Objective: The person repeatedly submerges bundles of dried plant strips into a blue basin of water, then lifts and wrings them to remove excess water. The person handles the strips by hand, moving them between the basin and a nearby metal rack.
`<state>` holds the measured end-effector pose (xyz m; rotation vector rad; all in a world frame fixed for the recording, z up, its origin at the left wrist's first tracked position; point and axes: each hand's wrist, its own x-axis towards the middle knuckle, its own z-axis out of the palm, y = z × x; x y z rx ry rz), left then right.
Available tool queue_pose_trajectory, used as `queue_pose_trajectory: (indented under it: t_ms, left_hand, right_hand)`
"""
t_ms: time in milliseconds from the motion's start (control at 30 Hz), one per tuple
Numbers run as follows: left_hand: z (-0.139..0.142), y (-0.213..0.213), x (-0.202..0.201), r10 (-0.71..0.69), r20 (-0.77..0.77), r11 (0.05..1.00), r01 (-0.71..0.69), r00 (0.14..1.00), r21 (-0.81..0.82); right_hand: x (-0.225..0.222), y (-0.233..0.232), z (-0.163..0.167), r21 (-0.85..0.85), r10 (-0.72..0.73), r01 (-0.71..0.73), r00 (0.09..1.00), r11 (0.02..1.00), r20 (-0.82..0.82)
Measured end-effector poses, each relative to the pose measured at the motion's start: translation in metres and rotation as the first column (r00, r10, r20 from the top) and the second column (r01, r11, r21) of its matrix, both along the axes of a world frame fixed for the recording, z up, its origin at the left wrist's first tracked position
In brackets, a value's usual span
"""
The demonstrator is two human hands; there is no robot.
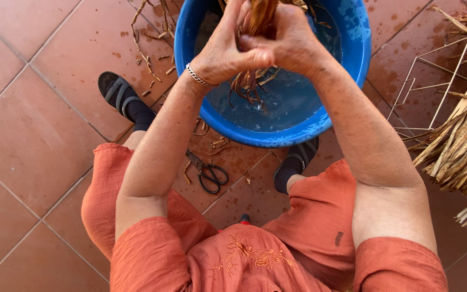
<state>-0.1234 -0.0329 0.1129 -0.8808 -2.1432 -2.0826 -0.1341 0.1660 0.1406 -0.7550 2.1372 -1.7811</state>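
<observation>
Both hands meet above a blue plastic basin (pixel 347 59) that holds water. My left hand (pixel 225 46), with a silver bracelet at the wrist, and my right hand (pixel 290 43) are closed together around a bundle of wet brown plant fibres (pixel 259 21). The frayed lower ends of the fibres (pixel 249 86) hang down just over the water. The top of the bundle runs out of the frame.
Black-handled scissors (pixel 209 173) lie on the red tile floor between my feet, near the basin. Dry straw bundles (pixel 460 140) and a white wire frame (pixel 433 81) stand at the right. Fibre scraps (pixel 147 48) litter the tiles at the upper left.
</observation>
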Motion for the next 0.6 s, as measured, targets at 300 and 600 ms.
queue_pose_trajectory:
  t_ms: [300,600]
  left_hand:
    - [-0.057,0.060,0.013,-0.234,0.370,0.967,0.178,0.899,0.181]
    - [-0.070,0.100,0.019,-0.335,0.624,0.941,0.211,0.706,0.266]
  right_hand:
    - [-0.012,0.011,0.012,-0.253,-0.251,0.216,0.961,0.943,-0.114]
    - [-0.045,0.067,-0.052,-0.542,-0.226,0.571,0.788,0.616,0.573]
